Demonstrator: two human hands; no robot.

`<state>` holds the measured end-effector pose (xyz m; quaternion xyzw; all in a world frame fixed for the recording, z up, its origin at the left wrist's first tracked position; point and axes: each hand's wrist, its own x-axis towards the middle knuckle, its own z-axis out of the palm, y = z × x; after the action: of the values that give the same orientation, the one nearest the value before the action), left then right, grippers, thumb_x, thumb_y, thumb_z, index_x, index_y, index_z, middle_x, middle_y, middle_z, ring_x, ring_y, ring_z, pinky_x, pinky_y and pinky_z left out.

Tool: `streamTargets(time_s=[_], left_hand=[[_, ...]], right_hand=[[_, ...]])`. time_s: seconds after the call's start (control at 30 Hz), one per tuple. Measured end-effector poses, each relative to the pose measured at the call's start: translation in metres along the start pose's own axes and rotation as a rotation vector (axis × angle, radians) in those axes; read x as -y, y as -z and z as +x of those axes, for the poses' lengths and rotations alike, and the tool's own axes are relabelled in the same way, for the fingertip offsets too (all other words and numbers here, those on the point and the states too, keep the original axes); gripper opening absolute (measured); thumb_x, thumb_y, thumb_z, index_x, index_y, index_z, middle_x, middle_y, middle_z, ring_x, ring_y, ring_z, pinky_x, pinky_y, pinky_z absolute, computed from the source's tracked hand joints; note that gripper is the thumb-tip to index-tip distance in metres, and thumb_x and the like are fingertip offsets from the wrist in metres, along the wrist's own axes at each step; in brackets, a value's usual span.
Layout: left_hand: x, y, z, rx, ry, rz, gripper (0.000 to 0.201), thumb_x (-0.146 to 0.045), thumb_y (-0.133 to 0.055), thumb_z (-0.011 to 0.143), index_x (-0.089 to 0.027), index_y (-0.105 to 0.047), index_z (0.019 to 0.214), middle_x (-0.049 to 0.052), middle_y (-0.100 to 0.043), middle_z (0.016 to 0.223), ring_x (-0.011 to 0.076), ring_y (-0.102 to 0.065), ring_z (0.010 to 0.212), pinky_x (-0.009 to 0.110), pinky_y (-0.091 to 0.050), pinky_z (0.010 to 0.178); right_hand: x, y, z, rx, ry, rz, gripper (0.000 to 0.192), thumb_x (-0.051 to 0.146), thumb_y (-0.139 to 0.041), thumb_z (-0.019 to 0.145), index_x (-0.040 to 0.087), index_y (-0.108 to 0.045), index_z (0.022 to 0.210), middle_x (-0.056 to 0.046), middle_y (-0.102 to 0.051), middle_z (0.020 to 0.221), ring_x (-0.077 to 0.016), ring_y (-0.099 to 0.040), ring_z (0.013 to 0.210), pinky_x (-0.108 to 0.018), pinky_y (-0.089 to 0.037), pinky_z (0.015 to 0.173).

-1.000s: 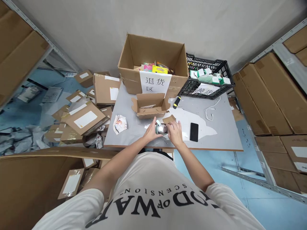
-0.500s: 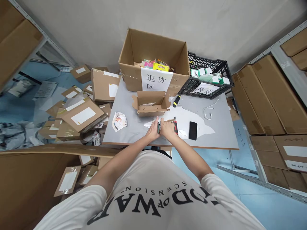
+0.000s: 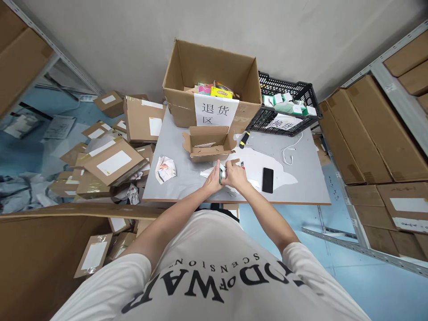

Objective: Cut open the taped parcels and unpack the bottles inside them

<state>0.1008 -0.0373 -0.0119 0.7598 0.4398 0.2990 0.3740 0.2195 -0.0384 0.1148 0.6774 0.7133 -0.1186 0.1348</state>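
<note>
My left hand (image 3: 211, 180) and my right hand (image 3: 235, 175) meet over the front of the table. Between them is a small white-and-green box (image 3: 222, 169), largely covered by the fingers. My left hand lies along its left side, while the right-hand fingers curl around its other side. Just behind the hands stands an open brown carton (image 3: 210, 147) with its flaps up and a paper slip inside. Beyond my right hand a red-and-black item (image 3: 243, 165) shows only in part. White paper (image 3: 206, 172) lies under and beside the hands.
At the back stand a large cardboard box (image 3: 214, 117) with colourful packets and a black crate (image 3: 306, 96) of small white-green boxes. A black-and-yellow cutter (image 3: 244, 140), phone (image 3: 267, 180), white cable (image 3: 284, 157) and crumpled paper (image 3: 165, 170) lie on the table (image 3: 187, 189). Parcels (image 3: 113, 162) pile up left.
My right hand has turned and its fingers have shifted, so more of the small box shows. The red-and-black item is now more hidden. The whole view has shifted slightly.
</note>
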Motion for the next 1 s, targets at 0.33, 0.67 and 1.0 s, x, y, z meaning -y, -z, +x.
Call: streamTargets(time_s=[0.33, 0.67, 1.0], left_hand=[[0.011, 0.005, 0.003, -0.032, 0.024, -0.027, 0.111, -0.026, -0.074, 0.061, -0.014, -0.005, 0.148, 0.019, -0.040, 0.132, 0.0334, -0.042, 0.123, 0.047, -0.038, 0.101], [0.018, 0.006, 0.004, -0.037, 0.073, -0.038, 0.122, -0.026, -0.078, 0.060, -0.018, 0.005, 0.148, 0.018, -0.040, 0.132, 0.0341, -0.045, 0.121, 0.048, -0.041, 0.097], [0.026, 0.006, 0.014, -0.056, 0.154, -0.022, 0.087, -0.027, -0.083, 0.049, -0.019, -0.042, 0.126, 0.012, -0.048, 0.121, 0.0330, -0.052, 0.114, 0.048, -0.045, 0.094]], right_hand=[[-0.012, 0.033, -0.015, -0.174, 0.171, 0.045, 0.043, 0.039, -0.058, 0.072, 0.022, -0.049, 0.111, -0.009, -0.060, 0.103, -0.0281, -0.054, 0.095, -0.032, -0.041, 0.067], [-0.031, 0.093, -0.039, -0.457, 0.306, 0.182, 0.040, 0.036, -0.061, 0.070, 0.021, -0.058, 0.107, -0.006, -0.061, 0.091, -0.0248, -0.051, 0.086, -0.031, -0.037, 0.071], [-0.045, 0.112, -0.046, -0.596, 0.384, 0.296, 0.038, 0.033, -0.063, 0.067, 0.019, -0.061, 0.103, -0.005, -0.061, 0.085, -0.0219, -0.052, 0.077, -0.032, -0.039, 0.074]])
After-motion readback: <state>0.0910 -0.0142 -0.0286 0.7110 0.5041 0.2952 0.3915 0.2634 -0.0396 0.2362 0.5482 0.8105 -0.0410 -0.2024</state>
